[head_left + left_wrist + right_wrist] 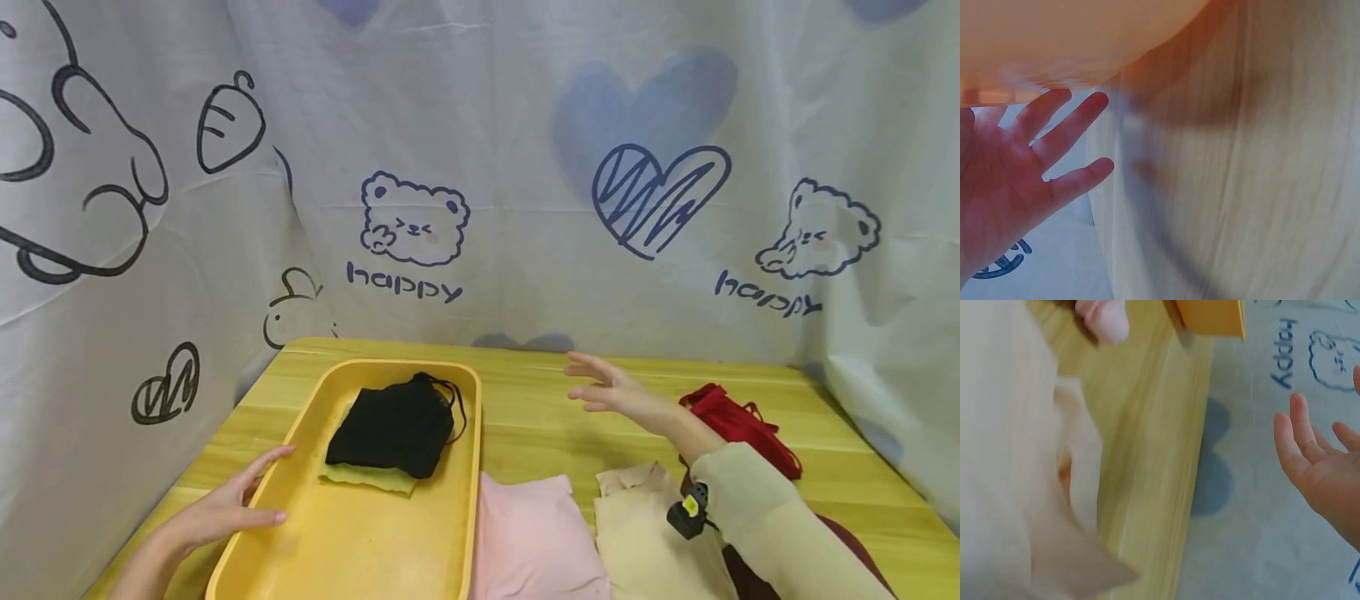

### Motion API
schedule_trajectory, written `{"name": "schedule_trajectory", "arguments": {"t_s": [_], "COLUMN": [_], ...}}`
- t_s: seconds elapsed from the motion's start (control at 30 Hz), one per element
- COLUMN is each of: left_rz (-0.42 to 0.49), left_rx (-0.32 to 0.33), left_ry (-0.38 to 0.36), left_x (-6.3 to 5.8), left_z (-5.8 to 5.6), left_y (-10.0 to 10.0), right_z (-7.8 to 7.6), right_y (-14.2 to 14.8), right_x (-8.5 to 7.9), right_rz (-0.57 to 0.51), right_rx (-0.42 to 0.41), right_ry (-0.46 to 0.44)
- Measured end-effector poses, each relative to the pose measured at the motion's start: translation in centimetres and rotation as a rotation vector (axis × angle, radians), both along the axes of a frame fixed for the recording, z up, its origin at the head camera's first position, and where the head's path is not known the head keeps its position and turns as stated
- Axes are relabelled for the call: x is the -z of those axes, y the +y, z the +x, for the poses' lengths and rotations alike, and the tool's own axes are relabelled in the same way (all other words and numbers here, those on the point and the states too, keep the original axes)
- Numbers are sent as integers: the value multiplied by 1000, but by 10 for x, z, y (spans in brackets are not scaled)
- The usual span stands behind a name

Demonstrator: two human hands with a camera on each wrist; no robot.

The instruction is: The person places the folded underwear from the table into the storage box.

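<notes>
In the head view my left hand (225, 508) is at the left rim of a yellow tray (360, 550), thumb and fingers spread. The left wrist view has the same hand (1022, 156) with fingers extended beside the tray's side (1085, 37). A folded black garment (393, 425) with thin straps lies in the tray, on top of a yellow-green cloth (367, 477). My right hand (615, 392) hovers above the table right of the tray, holding nothing. Its fingers are extended in the right wrist view, where the hand (1322, 462) is partly cut off.
Right of the tray lie a folded pink garment (536, 533) and a cream garment (637, 517). Farther right are a red strapped garment (738, 429) and a dark red one (851, 546), partly behind my right sleeve (780, 517). A printed curtain (517, 250) hangs behind the wooden table (525, 400).
</notes>
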State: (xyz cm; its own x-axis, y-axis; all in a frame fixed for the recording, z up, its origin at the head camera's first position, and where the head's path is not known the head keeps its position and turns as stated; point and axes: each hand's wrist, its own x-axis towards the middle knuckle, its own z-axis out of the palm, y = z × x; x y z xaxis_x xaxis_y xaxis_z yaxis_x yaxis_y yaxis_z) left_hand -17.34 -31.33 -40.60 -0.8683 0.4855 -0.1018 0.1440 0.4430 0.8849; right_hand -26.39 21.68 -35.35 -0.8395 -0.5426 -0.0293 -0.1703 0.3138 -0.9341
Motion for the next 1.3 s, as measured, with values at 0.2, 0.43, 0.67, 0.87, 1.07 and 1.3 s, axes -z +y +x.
{"name": "schedule_trajectory", "arguments": {"t_s": [0.2, 0.43, 0.67, 0.87, 1.07, 1.3], "left_rz": [-2, -10, 2, -7, -20, -19], "left_rx": [4, -11, -8, -7, -9, 0], "left_ry": [-3, 20, 19, 13, 19, 8], "left_x": [0, -3, -4, -5, -2, -1], "left_z": [0, -1, -2, -1, 1, 1], "left_y": [1, 2, 3, 2, 1, -1], "right_z": [-1, -4, -7, -3, -3, -5], "right_y": [23, 47, 73, 90, 106, 127], "right_x": [1, 2, 10, 13, 16, 25], "right_rz": [50, 75, 87, 96, 121, 160], "right_rx": [82, 141, 215, 249, 291, 334], "right_ry": [-10, -18, -21, -26, -28, -36]}}
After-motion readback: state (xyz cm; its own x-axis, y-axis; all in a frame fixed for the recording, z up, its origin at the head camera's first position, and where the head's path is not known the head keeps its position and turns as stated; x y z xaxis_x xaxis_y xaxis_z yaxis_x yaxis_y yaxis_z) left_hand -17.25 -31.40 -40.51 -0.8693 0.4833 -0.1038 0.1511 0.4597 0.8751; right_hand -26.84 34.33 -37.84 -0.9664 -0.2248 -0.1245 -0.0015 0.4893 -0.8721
